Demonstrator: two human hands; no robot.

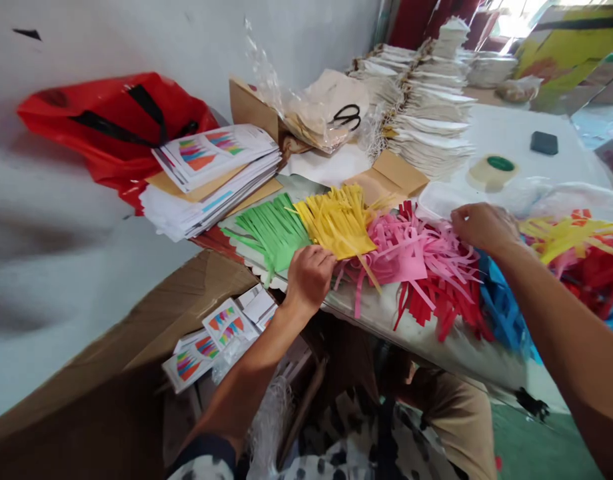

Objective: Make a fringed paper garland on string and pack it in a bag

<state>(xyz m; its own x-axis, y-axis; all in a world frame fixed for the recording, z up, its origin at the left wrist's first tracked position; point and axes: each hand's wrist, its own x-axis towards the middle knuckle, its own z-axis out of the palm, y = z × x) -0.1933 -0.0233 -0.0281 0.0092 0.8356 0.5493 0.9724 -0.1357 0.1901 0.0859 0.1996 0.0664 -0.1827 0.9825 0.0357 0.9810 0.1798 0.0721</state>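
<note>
My left hand [311, 275] is closed, its fingers at the lower left corner of the yellow fringed paper [339, 227]. Left of it lies a bundle of green fringed paper [276, 233]. Pink fringed paper [406, 247] spreads to the right, with red fringed paper [436, 303] beneath it. My right hand [486, 227] has curled fingers at the pink pile's right end, beside a clear plastic bag [536, 197]; what they hold, if anything, is hidden. Under my right forearm lies blue fringed paper [504, 300].
Printed cards [221, 150] are stacked by a red bag [121, 113] against the wall. Behind are black-handled scissors [346, 117], stacks of white bundles [431, 120], a tape roll [494, 172] and a dark phone-like object [544, 143]. More cards [206, 343] lie in a carton below.
</note>
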